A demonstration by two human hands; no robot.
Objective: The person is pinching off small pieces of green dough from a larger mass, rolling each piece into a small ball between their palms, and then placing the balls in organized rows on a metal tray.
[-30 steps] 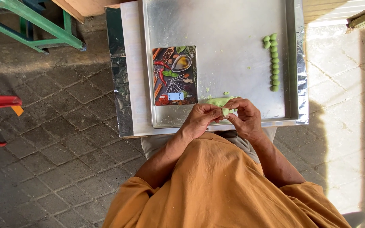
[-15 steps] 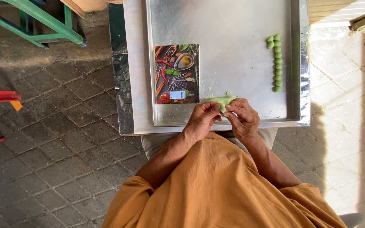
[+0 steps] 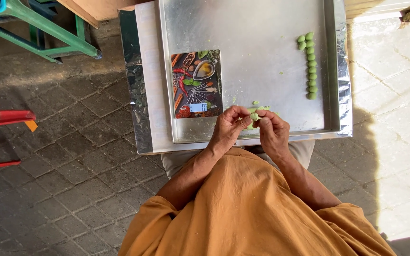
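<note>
Left hand (image 3: 228, 129) and right hand (image 3: 272, 130) pinching green dough (image 3: 254, 115) at tray (image 3: 262, 19) near edge, bare metal beyond

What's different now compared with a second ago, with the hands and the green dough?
Little changed. Both hands have kept pinching the green dough at the metal tray's near edge, and a small lump now shows between the fingertips. The row of green balls and the kitchen scale stayed put.

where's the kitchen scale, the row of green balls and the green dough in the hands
kitchen scale (image 3: 196, 84), head view, middle of its picture top
row of green balls (image 3: 312, 69), head view, a middle ball
green dough (image 3: 254, 115), head view, piece between the fingertips
</note>
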